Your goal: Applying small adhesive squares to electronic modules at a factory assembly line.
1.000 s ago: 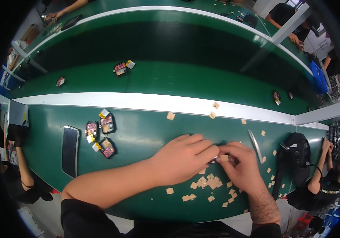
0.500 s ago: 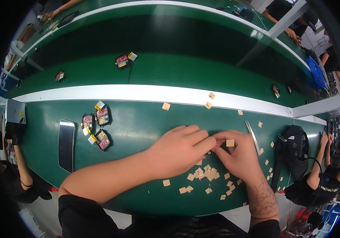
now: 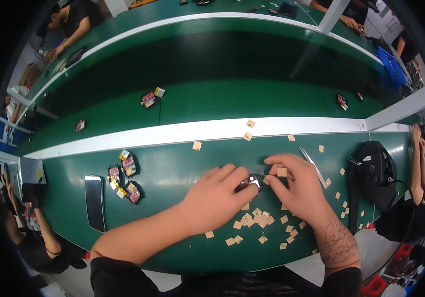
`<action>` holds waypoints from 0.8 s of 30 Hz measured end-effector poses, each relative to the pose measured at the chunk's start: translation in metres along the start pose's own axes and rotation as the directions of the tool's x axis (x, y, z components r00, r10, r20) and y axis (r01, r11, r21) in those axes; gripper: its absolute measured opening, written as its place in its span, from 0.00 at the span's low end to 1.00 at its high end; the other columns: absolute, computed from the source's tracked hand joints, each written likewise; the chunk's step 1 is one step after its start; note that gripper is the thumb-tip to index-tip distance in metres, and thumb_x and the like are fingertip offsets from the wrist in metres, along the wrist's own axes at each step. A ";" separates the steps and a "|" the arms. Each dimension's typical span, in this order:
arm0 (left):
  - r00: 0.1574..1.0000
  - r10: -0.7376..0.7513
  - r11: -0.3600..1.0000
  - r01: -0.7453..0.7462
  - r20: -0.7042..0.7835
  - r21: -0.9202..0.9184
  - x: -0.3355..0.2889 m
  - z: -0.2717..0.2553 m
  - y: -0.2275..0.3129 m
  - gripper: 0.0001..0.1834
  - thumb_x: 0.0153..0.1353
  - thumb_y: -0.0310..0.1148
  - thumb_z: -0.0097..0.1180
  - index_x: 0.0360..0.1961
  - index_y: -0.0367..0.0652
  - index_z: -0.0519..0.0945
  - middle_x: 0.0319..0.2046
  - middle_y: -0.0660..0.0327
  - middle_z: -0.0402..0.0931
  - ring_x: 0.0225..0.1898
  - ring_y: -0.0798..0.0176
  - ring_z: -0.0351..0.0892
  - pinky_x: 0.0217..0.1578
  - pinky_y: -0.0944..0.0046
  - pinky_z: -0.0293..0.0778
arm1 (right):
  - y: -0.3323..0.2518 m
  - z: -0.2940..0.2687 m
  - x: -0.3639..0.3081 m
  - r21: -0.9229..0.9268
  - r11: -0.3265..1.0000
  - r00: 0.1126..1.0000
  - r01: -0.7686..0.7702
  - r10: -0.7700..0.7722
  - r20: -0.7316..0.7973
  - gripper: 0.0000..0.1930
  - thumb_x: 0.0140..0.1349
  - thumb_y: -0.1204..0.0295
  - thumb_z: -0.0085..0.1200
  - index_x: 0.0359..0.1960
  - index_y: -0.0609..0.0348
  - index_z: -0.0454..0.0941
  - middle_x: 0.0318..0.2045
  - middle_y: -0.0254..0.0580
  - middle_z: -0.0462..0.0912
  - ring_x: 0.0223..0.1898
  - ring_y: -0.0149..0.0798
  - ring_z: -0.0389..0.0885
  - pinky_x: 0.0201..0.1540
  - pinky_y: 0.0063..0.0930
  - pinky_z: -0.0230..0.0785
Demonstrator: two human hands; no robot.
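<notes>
My left hand (image 3: 217, 195) is closed on a small black electronic device (image 3: 255, 181), whose dark case shows a bright round spot beside the fingertips. Just right of it my right hand (image 3: 299, 183) is held with its index finger and thumb apart. A tan square pad (image 3: 282, 172) lies on that hand's fingers, seemingly stuck there. Below both hands several loose tan pads (image 3: 259, 218) are scattered and partly overlap. Beyond the right hand lies a pair of metal tweezers (image 3: 314, 166). To the left, several opened devices (image 3: 129, 164) with red boards and silver-yellow battery packs sit in a cluster.
A phone (image 3: 94, 203) lies at the left. At the right rests a black bag (image 3: 376, 175) with a strap. A white rail (image 3: 173, 136) crosses the table behind, with tan pads on it. More devices (image 3: 148, 99) sit beyond it. Other people work around.
My hands were together and have now parted, so the device shows between them. My right hand's index finger and thumb have spread. The whole view has shifted, showing more of the far side.
</notes>
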State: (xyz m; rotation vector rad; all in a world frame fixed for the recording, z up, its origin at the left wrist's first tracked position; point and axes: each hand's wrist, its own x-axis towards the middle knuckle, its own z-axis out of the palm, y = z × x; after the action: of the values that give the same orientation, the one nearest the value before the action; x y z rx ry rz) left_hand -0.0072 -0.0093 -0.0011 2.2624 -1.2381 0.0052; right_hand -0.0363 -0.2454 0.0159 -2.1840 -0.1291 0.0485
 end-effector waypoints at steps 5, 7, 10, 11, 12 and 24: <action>1.000 0.009 0.999 -0.009 0.002 -0.031 0.004 0.000 0.000 0.18 0.58 0.30 0.74 0.50 0.46 0.85 0.47 0.60 0.77 0.46 0.54 0.81 0.45 0.55 0.81 | 0.001 0.001 -0.001 0.011 0.999 0.996 0.049 -0.050 0.080 0.14 0.64 0.76 0.67 0.51 0.62 0.84 0.38 0.49 0.87 0.34 0.49 0.88 0.38 0.37 0.79; 0.993 -0.036 0.985 0.017 -0.109 -0.174 0.008 0.002 -0.001 0.21 0.57 0.24 0.74 0.52 0.43 0.84 0.49 0.56 0.77 0.48 0.52 0.82 0.45 0.55 0.82 | 0.003 0.000 0.000 0.153 0.988 0.987 -0.029 0.004 0.159 0.13 0.65 0.76 0.67 0.50 0.63 0.84 0.38 0.49 0.87 0.35 0.46 0.89 0.38 0.35 0.80; 0.994 -0.084 0.942 0.055 -0.073 -0.331 0.012 -0.004 0.004 0.28 0.59 0.22 0.74 0.60 0.41 0.78 0.51 0.54 0.77 0.47 0.51 0.83 0.44 0.57 0.83 | -0.001 -0.008 0.000 0.209 0.975 0.985 -0.074 0.039 0.169 0.12 0.65 0.79 0.67 0.50 0.65 0.85 0.30 0.32 0.82 0.25 0.22 0.70 0.28 0.21 0.63; 0.990 -0.136 0.897 0.103 -0.045 -0.430 0.015 -0.005 0.006 0.30 0.60 0.23 0.74 0.62 0.41 0.77 0.52 0.53 0.77 0.46 0.51 0.83 0.43 0.58 0.82 | 0.000 -0.009 -0.001 0.215 0.974 0.989 -0.066 0.034 0.147 0.12 0.65 0.79 0.67 0.50 0.65 0.85 0.30 0.32 0.82 0.25 0.22 0.70 0.28 0.21 0.63; 0.979 -0.204 0.871 0.187 0.011 -0.454 0.019 -0.006 0.008 0.29 0.62 0.24 0.73 0.63 0.40 0.76 0.50 0.53 0.80 0.42 0.55 0.84 0.42 0.60 0.82 | 0.003 -0.008 -0.004 0.271 0.962 0.995 -0.043 0.017 0.098 0.12 0.65 0.79 0.68 0.49 0.64 0.85 0.29 0.32 0.81 0.24 0.20 0.67 0.26 0.22 0.60; 0.961 -0.272 0.934 0.278 0.056 -0.223 0.118 -0.020 -0.043 0.08 0.65 0.18 0.62 0.44 0.34 0.79 0.28 0.57 0.82 0.30 0.68 0.81 0.33 0.66 0.74 | 0.007 -0.016 -0.006 0.190 0.955 0.919 0.226 -0.144 -0.368 0.17 0.70 0.70 0.63 0.57 0.58 0.73 0.42 0.50 0.79 0.40 0.52 0.84 0.43 0.44 0.77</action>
State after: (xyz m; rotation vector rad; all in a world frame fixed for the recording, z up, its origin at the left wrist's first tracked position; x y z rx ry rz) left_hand 0.0989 -0.0730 0.0267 2.2154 -0.8730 -0.2577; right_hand -0.0406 -0.2628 0.0194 -1.9052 -0.1217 -0.4152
